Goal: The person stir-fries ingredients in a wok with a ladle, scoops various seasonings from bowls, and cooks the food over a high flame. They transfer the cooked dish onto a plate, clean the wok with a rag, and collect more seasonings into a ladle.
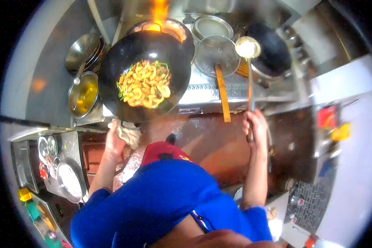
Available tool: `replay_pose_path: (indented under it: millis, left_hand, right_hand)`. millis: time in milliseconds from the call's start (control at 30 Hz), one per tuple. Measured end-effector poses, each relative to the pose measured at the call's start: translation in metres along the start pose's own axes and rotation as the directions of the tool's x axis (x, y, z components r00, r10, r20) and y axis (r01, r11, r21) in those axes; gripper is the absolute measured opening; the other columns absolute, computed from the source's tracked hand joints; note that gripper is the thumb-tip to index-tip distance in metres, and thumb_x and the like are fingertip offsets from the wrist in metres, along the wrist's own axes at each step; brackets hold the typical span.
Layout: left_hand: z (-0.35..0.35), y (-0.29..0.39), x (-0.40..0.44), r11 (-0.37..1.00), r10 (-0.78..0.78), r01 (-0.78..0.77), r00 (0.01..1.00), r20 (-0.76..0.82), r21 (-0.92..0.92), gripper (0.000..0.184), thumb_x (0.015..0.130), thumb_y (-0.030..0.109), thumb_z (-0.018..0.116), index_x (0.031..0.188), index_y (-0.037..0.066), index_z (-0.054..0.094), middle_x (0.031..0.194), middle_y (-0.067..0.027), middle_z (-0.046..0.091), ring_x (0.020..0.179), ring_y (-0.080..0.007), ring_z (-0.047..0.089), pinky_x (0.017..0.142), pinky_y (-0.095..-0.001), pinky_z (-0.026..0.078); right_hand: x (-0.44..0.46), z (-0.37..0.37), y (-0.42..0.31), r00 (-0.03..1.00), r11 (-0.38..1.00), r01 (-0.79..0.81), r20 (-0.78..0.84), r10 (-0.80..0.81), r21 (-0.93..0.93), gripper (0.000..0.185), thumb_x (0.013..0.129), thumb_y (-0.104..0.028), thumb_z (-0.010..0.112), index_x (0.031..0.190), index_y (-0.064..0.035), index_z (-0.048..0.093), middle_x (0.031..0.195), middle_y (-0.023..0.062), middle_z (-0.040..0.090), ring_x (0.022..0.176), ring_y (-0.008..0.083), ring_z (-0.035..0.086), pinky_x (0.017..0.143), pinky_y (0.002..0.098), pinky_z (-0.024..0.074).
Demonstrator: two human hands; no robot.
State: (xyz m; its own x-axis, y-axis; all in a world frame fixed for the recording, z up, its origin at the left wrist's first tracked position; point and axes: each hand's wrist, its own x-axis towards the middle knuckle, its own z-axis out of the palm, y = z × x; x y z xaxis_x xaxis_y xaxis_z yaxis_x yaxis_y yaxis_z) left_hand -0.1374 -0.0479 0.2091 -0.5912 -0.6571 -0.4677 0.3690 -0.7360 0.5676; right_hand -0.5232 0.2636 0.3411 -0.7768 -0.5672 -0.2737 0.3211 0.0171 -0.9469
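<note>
**Wok in your left grip via cloth, ladle in your right; left contact point hidden**

Your left grip (115,140) is closed on a bunched cloth (129,135) at the near rim of the wok (111,78). The cloth covers most of the contact; can't tell how your fingers sit on the wok's handle. Wok is at the left part of the stove (200,95), near rim out past the stove's front edge. Can't tell whether its base touches the burner.

Food (144,84) sits in the wok: curved yellow-brown pieces, green and red bits at the edges. Ingredients too blurred to name. Flame (158,16) rises beyond the far rim, top cut off; wok hides most of the burner.

Your right grip (257,126) is clenched round the ladle (250,82) handle. Bowl glares white; can't tell if it holds anything. It overlaps the second wok (270,47) at the stove's right end; height gap unclear.

Mesh strainer (217,53) lies between the woks, wooden handle over the stove's front edge. Pot of yellow liquid (86,97) is just left of your wok. Bowls (52,145) on the left bench (71,142): contents hard to make out.
</note>
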Motion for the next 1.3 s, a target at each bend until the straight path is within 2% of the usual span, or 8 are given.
replay_pose_path:
  millis: [133,200,633,667,733,1033,1233,1300]
  left_hand:
    - [-0.023,-0.03,0.044,0.985,-0.153,0.154,0.988,0.023,-0.08,0.032,0.09,0.019,0.057,0.118,0.004,0.057,0.112,-0.0181,0.065,0.105,-0.0354,0.063,0.094,-0.0509,0.05]
    - [-0.016,-0.029,0.04,0.971,-0.239,0.237,0.963,-0.121,-0.031,0.035,0.085,0.014,0.056,0.118,0.001,0.058,0.11,-0.0179,0.066,0.104,-0.0351,0.063,0.093,-0.0502,0.051]
    - [0.084,0.007,0.059,0.999,-0.003,-0.013,0.955,-0.296,-0.053,0.035,0.078,0.004,0.052,0.113,-0.004,0.054,0.108,-0.0193,0.061,0.098,-0.0374,0.064,0.085,-0.0534,0.054]
    - [0.036,-0.005,0.098,0.981,-0.111,0.067,0.963,-0.246,-0.182,0.031,0.08,0.006,0.051,0.109,-0.003,0.053,0.109,-0.0207,0.061,0.098,-0.0387,0.063,0.085,-0.0553,0.054]
    - [0.078,0.021,0.095,0.995,-0.098,0.088,0.971,-0.217,-0.056,0.04,0.084,0.015,0.047,0.11,-0.014,0.056,0.112,-0.0301,0.063,0.103,-0.0417,0.063,0.091,-0.0517,0.052]
    - [0.072,0.022,0.157,0.999,-0.034,0.032,0.967,-0.254,-0.009,0.039,0.083,0.014,0.049,0.108,-0.014,0.057,0.105,-0.0281,0.067,0.092,-0.0417,0.066,0.085,-0.0514,0.055]
    - [0.109,0.035,0.177,1.0,0.011,-0.016,0.981,-0.195,-0.024,0.019,0.082,0.008,0.052,0.095,-0.005,0.057,0.095,-0.026,0.066,0.089,-0.0393,0.067,0.083,-0.0507,0.055]
    - [0.093,0.037,0.201,1.0,-0.018,0.017,0.978,-0.206,-0.007,0.027,0.089,0.009,0.05,0.112,-0.004,0.046,0.102,-0.0315,0.063,0.089,-0.0445,0.066,0.074,-0.0519,0.057]
  right_hand:
    - [0.133,0.025,-0.037,0.996,0.993,0.036,0.081,-0.027,-0.111,0.011,0.089,-0.01,0.059,0.092,-0.0039,0.051,0.071,0.0015,0.052,0.054,0.0095,0.05,0.043,0.0243,0.0415]
    - [0.185,0.04,-0.049,0.993,0.987,0.028,0.121,-0.008,-0.16,0.01,0.089,-0.01,0.059,0.092,-0.0036,0.053,0.071,0.0027,0.054,0.054,0.0108,0.051,0.044,0.0255,0.0427]
    - [0.366,0.073,-0.05,0.962,0.915,-0.155,0.153,0.226,-0.372,0.014,0.086,-0.007,0.06,0.073,-0.0026,0.059,0.062,0.0064,0.056,0.05,0.017,0.053,0.046,0.0309,0.0442]
    - [0.377,0.073,-0.047,0.956,0.904,-0.184,0.145,0.257,-0.387,0.014,0.086,-0.007,0.06,0.073,-0.0026,0.059,0.062,0.0065,0.056,0.05,0.0171,0.053,0.046,0.031,0.0444]
    - [0.379,0.082,-0.051,0.951,0.9,-0.207,0.138,0.277,-0.385,0.013,0.087,-0.007,0.06,0.075,-0.0025,0.059,0.062,0.0062,0.056,0.049,0.0171,0.052,0.046,0.0308,0.0445]
    - [0.354,0.077,-0.062,0.931,0.946,-0.283,0.191,0.311,-0.158,0.013,0.09,-0.011,0.06,0.079,-0.0039,0.057,0.067,0.0031,0.056,0.053,0.0125,0.052,0.046,0.0255,0.0418]
    - [0.288,0.077,-0.072,0.932,0.952,-0.302,0.193,0.305,-0.049,0.022,0.091,-0.014,0.059,0.11,-0.0035,0.059,0.077,-0.0007,0.059,0.052,0.0061,0.049,0.04,0.0184,0.0358]
    - [0.255,0.088,-0.072,0.922,0.949,-0.316,0.232,0.311,-0.015,0.03,0.09,-0.015,0.059,0.118,-0.0028,0.057,0.077,-0.0007,0.059,0.049,0.0052,0.047,0.037,0.0172,0.034]
